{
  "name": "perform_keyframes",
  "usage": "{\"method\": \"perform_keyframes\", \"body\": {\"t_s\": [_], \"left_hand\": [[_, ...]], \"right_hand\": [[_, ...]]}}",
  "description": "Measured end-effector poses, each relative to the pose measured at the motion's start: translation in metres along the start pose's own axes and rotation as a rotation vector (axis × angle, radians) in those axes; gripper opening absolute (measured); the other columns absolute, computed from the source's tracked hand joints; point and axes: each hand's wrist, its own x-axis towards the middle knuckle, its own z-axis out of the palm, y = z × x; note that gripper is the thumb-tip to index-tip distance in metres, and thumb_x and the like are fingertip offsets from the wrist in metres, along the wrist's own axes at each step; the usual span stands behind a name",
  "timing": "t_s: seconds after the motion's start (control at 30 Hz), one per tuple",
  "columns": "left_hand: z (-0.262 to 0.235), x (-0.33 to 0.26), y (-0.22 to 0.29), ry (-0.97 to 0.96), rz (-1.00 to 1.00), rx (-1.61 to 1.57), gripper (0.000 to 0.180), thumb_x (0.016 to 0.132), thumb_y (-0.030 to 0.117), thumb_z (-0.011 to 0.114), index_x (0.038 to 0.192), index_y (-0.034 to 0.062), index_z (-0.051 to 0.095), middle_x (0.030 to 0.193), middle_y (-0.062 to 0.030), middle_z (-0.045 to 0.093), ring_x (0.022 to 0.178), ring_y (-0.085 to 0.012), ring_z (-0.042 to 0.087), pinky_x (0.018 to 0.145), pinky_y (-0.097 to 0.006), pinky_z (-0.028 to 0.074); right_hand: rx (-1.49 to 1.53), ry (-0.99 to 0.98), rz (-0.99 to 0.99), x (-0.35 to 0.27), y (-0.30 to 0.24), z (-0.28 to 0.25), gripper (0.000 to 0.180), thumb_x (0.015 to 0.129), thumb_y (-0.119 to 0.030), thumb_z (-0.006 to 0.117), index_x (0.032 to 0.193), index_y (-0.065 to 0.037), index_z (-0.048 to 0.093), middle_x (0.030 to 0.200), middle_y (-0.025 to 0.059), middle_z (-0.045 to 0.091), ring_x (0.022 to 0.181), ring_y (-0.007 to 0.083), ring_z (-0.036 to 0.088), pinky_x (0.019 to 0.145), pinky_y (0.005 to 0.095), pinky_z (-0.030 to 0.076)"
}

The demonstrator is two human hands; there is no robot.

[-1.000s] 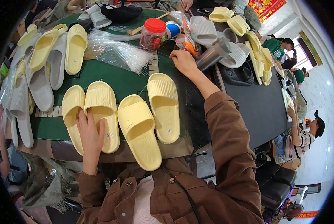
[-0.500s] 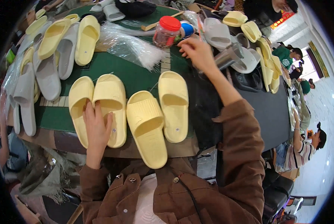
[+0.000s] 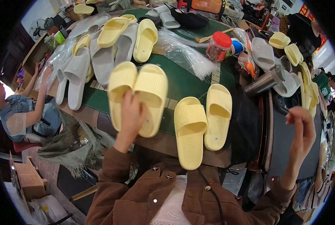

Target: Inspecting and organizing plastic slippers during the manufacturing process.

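My left hand (image 3: 132, 116) is closed on a pair of pale yellow slide slippers, with its fingers at the foot openings. The left slipper (image 3: 121, 77) and right slipper (image 3: 152, 88) are side by side, toes away from me, and seem raised off the table. Two more yellow slippers lie to their right: a nearer one (image 3: 191, 125) overhanging the table's front edge, and one slightly farther (image 3: 219, 114). Out at the right, my right hand (image 3: 301, 125) hangs over the dark surface, its fingers loosely bent and apart, with nothing visible in them.
Grey and yellow slippers (image 3: 103, 56) crowd the far left of the green table mat (image 3: 175, 80). Clear plastic strands (image 3: 190, 52), a red-lidded jar (image 3: 219, 47) and a metal tumbler (image 3: 265, 80) lie beyond. A seated person (image 3: 32, 116) works at the left.
My view has swung left. My left hand has closed on the two slippers and shifted them up and away from the other pair. My right hand has gone from beside the jar to the right.
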Motion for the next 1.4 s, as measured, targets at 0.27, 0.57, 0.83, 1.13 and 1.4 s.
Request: {"method": "perform_keyframes", "body": {"t_s": [0.27, 0.57, 0.83, 1.13, 1.4], "left_hand": [[-0.068, 0.092, -0.113, 0.331, -0.001, 0.406, 0.037, 0.083, 0.014, 0.057, 0.115, -0.0034, 0.054, 0.126, -0.0331, 0.045, 0.114, -0.0467, 0.045, 0.096, -0.049, 0.038], [-0.074, 0.075, -0.097, 0.146, -0.066, 0.532, 0.045, 0.086, 0.015, 0.056, 0.131, 0.0117, 0.051, 0.134, -0.0277, 0.042, 0.122, -0.0431, 0.041, 0.099, -0.047, 0.036], [-0.017, 0.017, 0.098, -0.428, 0.190, -0.291, 0.057, 0.084, 0.013, 0.061, 0.136, 0.0035, 0.040, 0.141, -0.0205, 0.037, 0.132, -0.0366, 0.034, 0.108, -0.041, 0.029], [0.056, 0.043, 0.056, -0.273, 0.248, -0.144, 0.062, 0.073, -0.010, 0.046, 0.133, 0.0041, 0.044, 0.133, -0.0218, 0.044, 0.123, -0.0378, 0.042, 0.104, -0.042, 0.034], [0.065, 0.046, 0.059, -0.330, 0.225, -0.256, 0.061, 0.076, -0.011, 0.045, 0.136, 0.0035, 0.040, 0.134, -0.0214, 0.041, 0.126, -0.0385, 0.037, 0.108, -0.043, 0.029]], "right_hand": [[0.013, -0.017, 0.222, -0.064, 0.008, 0.012, 0.016, 0.085, 0.010, 0.051, 0.092, 0.002, 0.064, 0.100, 0.0101, 0.060, 0.084, 0.0122, 0.057, 0.074, 0.0229, 0.046], [-0.173, -0.068, 0.184, -0.084, 0.007, 0.039, 0.020, 0.080, 0.009, 0.060, 0.094, -0.002, 0.067, 0.096, 0.0107, 0.062, 0.088, 0.0216, 0.063, 0.074, 0.0263, 0.049], [-0.113, -0.121, 0.006, -0.066, 0.048, 0.110, 0.011, 0.081, -0.003, 0.060, 0.092, -0.003, 0.062, 0.108, 0.0139, 0.058, 0.092, 0.0329, 0.061, 0.077, 0.0379, 0.052], [-0.169, 0.054, -0.034, -0.024, 0.105, 0.175, 0.010, 0.079, -0.006, 0.056, 0.088, -0.004, 0.061, 0.117, 0.0172, 0.057, 0.101, 0.0355, 0.058, 0.086, 0.0398, 0.047], [0.162, -0.014, 0.184, -0.015, 0.123, 0.211, 0.007, 0.079, -0.005, 0.051, 0.080, 0.001, 0.055, 0.084, 0.0195, 0.059, 0.082, 0.0380, 0.058, 0.070, 0.0428, 0.047]]}}
